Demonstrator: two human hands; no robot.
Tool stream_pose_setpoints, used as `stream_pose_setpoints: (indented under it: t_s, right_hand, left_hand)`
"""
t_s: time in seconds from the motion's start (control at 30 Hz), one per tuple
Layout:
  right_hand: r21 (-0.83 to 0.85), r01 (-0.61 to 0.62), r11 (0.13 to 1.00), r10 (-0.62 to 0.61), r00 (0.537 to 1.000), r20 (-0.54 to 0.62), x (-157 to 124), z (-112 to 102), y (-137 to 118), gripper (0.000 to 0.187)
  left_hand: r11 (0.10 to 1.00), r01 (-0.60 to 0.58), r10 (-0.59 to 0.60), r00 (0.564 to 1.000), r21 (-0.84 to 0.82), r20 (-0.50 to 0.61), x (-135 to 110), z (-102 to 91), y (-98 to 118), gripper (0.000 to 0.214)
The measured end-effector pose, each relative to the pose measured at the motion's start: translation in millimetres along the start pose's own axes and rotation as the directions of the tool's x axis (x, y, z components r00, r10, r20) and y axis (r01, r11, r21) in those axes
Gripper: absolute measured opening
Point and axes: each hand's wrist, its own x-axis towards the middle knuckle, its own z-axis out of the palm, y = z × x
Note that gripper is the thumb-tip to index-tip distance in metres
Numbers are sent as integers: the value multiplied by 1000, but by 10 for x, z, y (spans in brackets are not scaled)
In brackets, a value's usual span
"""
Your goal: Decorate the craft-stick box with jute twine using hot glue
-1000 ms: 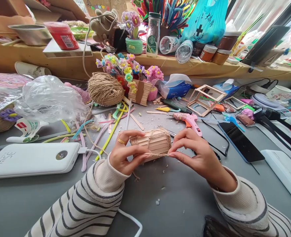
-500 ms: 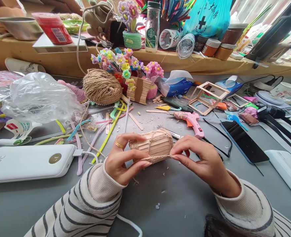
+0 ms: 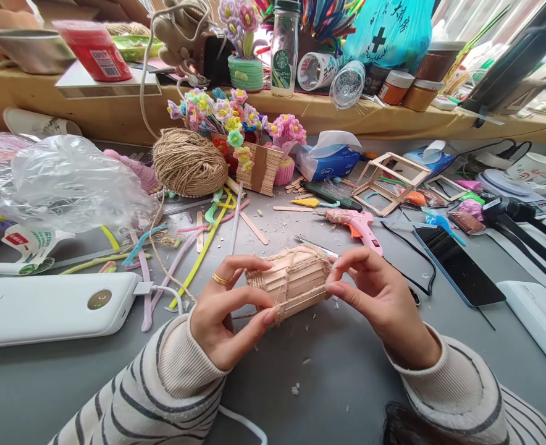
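Observation:
Between my hands is a small barrel-like piece made of wooden craft sticks [image 3: 301,279], with twine wound round both ends and crossing its side. My left hand [image 3: 229,309] grips its left end, thumb at the lower edge and fingers over the top. At the right end, my right hand [image 3: 368,287] pinches the jute twine [image 3: 307,292] between thumb and index finger; the strand runs along the lower side of the sticks. A thin strand trails from the twine ball [image 3: 189,162] down toward my left wrist.
Behind my right hand lie a pink glue gun [image 3: 354,224] and a phone [image 3: 458,264]. A white power bank [image 3: 60,308] with a cable sits at left. Loose craft sticks [image 3: 254,227], pipe cleaners [image 3: 208,247] and a stick frame [image 3: 388,182] are farther back.
The stick piece has shifted slightly right and tilted, showing more of its lower side. My left thumb has moved down on it, and my right fingers have curled more at its right end.

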Motion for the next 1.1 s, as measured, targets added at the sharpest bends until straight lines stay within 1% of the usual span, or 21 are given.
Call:
stream_pose_setpoints:
  t_s: [0.07, 0.2, 0.27, 0.4, 0.47, 0.6, 0.77, 0.93, 1.1]
  right_hand:
    - [43, 1, 999, -2, 1000, 5, -10, 16, 17, 15]
    - [76, 4, 997, -3, 1000, -9, -38, 47, 30, 15]
    - [95, 9, 995, -6, 999, -37, -51, 68, 36, 15]
    - [140, 35, 990, -23, 996, -89, -65, 114, 58, 15]
    - [148, 35, 988, -18, 994, -112, -67, 130, 71, 15]
    - [152, 27, 988, -6, 991, -136, -63, 143, 83, 15]
    - [188, 18, 982, 6, 992, -123, -63, 142, 83, 15]
    - [179, 10, 984, 12, 992, -123, -71, 138, 90, 15]
    - [190, 30, 981, -7, 992, -125, -63, 139, 101, 25]
  left_hand:
    - [1000, -3, 3, 1000, 10, -1, 0, -12, 16, 11]
    - [995, -57, 56, 998, 81, 18, 15, -36, 41, 12]
    - [993, -36, 37, 999, 111, -5, 26, -27, 63, 11]
    - [987, 61, -48, 994, 149, -95, 44, 36, 123, 10]
    - [980, 71, -52, 993, 184, -105, 50, 69, 143, 9]
    - [967, 62, -43, 996, 245, -80, 60, 99, 145, 7]
    - [967, 64, -41, 994, 245, -97, 70, 101, 146, 5]
    - [970, 51, -20, 991, 237, -130, 85, 118, 146, 4]
    - [977, 34, 5, 983, 209, -181, 63, 145, 96, 4]
